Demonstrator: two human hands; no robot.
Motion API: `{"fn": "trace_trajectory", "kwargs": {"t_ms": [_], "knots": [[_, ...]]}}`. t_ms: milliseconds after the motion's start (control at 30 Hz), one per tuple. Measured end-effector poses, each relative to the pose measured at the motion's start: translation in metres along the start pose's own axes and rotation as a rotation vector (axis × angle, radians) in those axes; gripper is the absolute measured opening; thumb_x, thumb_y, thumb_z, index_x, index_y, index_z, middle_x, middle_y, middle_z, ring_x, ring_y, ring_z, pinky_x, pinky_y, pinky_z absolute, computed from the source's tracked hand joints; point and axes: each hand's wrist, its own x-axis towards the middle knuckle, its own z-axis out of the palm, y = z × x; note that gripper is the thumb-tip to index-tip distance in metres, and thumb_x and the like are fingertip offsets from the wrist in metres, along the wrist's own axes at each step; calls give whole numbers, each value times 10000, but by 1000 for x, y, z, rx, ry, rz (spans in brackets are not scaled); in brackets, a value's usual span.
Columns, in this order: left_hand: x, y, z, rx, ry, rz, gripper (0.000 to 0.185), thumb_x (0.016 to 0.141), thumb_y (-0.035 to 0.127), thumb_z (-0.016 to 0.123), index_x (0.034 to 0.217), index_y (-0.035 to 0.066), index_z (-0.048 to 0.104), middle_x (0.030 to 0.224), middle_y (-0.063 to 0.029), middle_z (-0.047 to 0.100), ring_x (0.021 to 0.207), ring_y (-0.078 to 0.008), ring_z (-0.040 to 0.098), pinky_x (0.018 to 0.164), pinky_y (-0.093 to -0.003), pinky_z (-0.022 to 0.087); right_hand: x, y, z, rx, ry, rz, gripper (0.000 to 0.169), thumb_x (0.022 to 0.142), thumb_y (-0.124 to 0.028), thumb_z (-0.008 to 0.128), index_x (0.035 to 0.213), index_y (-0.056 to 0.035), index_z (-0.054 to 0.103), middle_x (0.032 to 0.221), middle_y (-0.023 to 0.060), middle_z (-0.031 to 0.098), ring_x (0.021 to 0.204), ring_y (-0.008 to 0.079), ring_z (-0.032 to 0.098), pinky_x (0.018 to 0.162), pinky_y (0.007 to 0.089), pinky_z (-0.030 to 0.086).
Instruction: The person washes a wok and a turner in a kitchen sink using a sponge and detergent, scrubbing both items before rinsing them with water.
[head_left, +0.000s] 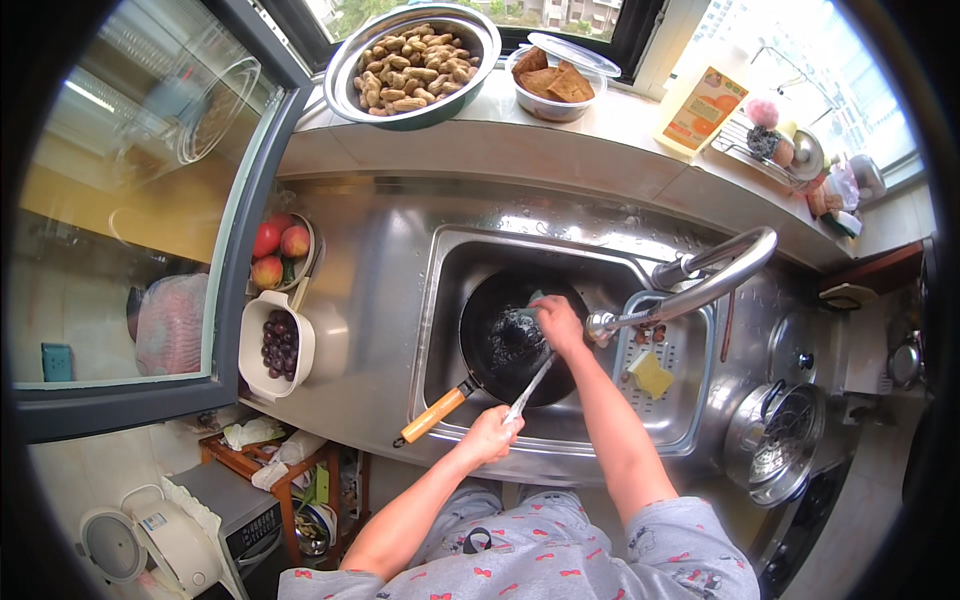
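A black frying pan (484, 300) with a wooden handle (435, 414) rests in the stainless steel sink (442, 300), its handle reaching over the front rim. My left hand (491, 435) grips the end of a long, shiny utensil handle (532, 386) that slants over the pan. With its fingers on a greenish cloth or scouring pad (537, 297), my right hand (559, 322) is above the pan's right half. The far end of the utensil is hidden by the right hand. Wet, glossy patches show on the pan's black bottom.
A curved faucet (720, 274) juts over the sink's right side, close to my right forearm. Below it, a drain basket (697, 360) holds a yellow sponge (651, 375). Grapes fill a white colander (304, 360) at left. Steel pots (780, 442) stand at right; a peanut bowl (337, 75) sits on the sill.
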Motion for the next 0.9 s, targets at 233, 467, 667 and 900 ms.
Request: {"fn": "trace_trajectory", "kwargs": {"t_ms": [233,467,667,900], "knots": [[31,-33,5,636,385,330,356,993,337,463,973,-10,541,819,-303,638,818,-529,600,708,-568,487,-12,31,25,1117,138,1034,425,942,-456,473,1091,-73,580,959,100,597,795,284,646,646,458,592],[56,0,7,1029,550,239,243,947,189,450,1007,-31,533,875,-273,661,810,-442,670,716,-544,518,-61,3,82,1378,95,993,288,1024,-360,412,1140,-97,382,885,126,605,670,230,600,577,417,566],[74,-14,-1,1037,526,212,351,877,206,531,1112,-50,489,977,-250,654,844,-423,675,754,-503,528,-93,-21,65,1068,52,885,324,1001,-210,482,1263,-48,382,962,140,594,753,230,620,631,375,556],[87,-7,-6,842,525,140,385,872,246,560,1151,-12,499,1054,-257,657,942,-422,658,809,-544,498,-139,-56,31,371,-152,359,398,987,-272,489,1315,-59,564,1272,227,568,1204,358,532,1070,388,360]]}}
